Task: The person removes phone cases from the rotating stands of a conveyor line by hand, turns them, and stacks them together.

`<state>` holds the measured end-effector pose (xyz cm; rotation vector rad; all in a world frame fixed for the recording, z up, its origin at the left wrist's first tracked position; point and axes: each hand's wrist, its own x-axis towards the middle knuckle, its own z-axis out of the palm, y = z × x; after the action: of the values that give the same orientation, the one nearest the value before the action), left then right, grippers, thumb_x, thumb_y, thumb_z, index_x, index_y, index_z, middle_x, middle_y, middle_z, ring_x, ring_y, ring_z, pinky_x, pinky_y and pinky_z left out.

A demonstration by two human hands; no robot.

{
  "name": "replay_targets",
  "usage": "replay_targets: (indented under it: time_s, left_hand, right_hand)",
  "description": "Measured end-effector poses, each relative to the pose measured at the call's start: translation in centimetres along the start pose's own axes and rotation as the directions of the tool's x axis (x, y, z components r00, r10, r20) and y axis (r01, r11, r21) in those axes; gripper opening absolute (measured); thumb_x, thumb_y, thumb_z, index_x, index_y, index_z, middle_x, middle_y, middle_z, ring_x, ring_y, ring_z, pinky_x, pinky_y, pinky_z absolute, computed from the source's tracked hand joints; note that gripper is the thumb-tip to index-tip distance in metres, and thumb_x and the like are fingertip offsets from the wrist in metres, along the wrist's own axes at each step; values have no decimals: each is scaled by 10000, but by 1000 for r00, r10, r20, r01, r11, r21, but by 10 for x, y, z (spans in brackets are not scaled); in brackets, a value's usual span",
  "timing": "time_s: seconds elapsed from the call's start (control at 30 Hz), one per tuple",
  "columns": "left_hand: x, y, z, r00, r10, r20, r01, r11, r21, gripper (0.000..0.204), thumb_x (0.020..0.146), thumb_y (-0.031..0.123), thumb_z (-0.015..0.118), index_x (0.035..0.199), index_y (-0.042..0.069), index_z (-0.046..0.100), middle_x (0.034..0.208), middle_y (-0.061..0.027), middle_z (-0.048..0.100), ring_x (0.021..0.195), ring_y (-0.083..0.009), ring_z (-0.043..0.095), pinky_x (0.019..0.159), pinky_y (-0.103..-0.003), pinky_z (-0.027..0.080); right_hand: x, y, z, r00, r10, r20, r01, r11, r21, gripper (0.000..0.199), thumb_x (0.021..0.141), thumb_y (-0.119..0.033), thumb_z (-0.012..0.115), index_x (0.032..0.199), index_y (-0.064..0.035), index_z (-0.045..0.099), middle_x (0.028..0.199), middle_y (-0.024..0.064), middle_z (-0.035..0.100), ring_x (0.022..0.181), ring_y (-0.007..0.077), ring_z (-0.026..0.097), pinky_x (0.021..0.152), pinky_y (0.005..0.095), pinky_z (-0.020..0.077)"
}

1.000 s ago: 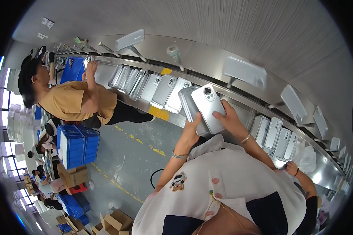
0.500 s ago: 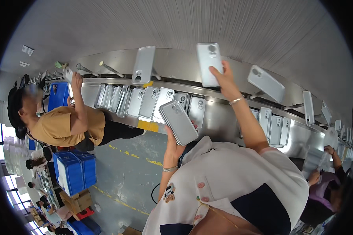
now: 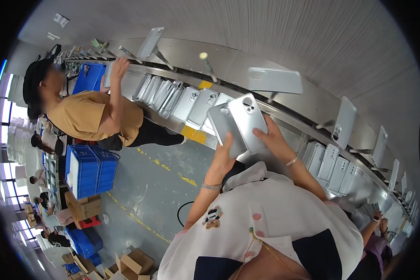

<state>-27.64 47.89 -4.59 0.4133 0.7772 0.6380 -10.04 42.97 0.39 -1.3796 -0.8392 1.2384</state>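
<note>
In front of my chest, my left hand (image 3: 223,156) is closed round the lower end of a small stack of silvery phone cases (image 3: 220,120). My right hand (image 3: 274,139) grips another silver phone case (image 3: 248,122) by its lower right edge, thumb on the face. This case overlaps the stack, tilted, its camera holes at the top. Past my hands, a phone case (image 3: 275,80) sits on a post of the line, and to its left stands a bare post (image 3: 208,66) with a pale tip. Whether the two held pieces touch, I cannot tell.
A metal ledge runs across, bearing rows of phone cases (image 3: 203,107) left of my hands and more cases (image 3: 329,161) on the right. Further posts carry cases (image 3: 344,120). A co-worker in a tan shirt (image 3: 91,112) stands left, near blue crates (image 3: 91,170); another person works lower right.
My right hand has come down from the line with its case to the stack in my left hand. The posts' cases have shifted left, and my view has turned.
</note>
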Motion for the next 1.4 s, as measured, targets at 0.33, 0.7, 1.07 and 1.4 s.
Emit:
replay_targets:
  time_s: [0.33, 0.7, 1.07, 1.4]
  left_hand:
    - [-15, 11, -19, 993, -30, 115, 46, 989, -141, 857, 834, 716, 283, 1337, 29, 378, 1220, -165, 536, 1085, -282, 557, 942, -419, 459]
    - [-9, 7, -3, 995, -57, 77, 53, 997, 60, 559, 925, 403, 530, 1333, 54, 375, 1254, -103, 518, 1121, -238, 538, 895, -377, 473]
    - [-10, 29, -25, 998, 65, 21, -62, 992, -110, 530, 957, 400, 436, 1297, 4, 341, 1167, -197, 536, 1061, -308, 555, 906, -454, 491]
    - [-12, 31, -33, 1000, 5, 7, -4, 984, -176, 545, 967, 414, 391, 1325, 9, 322, 1202, -212, 507, 1079, -323, 539, 937, -500, 464]
  right_hand:
    - [147, -26, -13, 978, -139, -154, 192, 886, 421, 390, 843, -131, 666, 1163, -23, 470, 1056, 57, 576, 926, 117, 576, 773, 244, 489]
    - [27, 24, -18, 985, 66, -159, -22, 965, 263, 321, 873, -288, 640, 1056, -56, 513, 785, -8, 469, 734, 93, 487, 674, 268, 478]
    - [92, 14, 35, 996, -85, 4, 84, 994, 65, 481, 853, -164, 642, 1253, 5, 434, 1093, 93, 586, 963, 145, 563, 829, 273, 466]
    - [187, -14, -1, 955, -134, -265, 208, 938, 276, 455, 800, -122, 704, 1166, -8, 459, 1033, 116, 590, 910, 171, 603, 757, 292, 520]
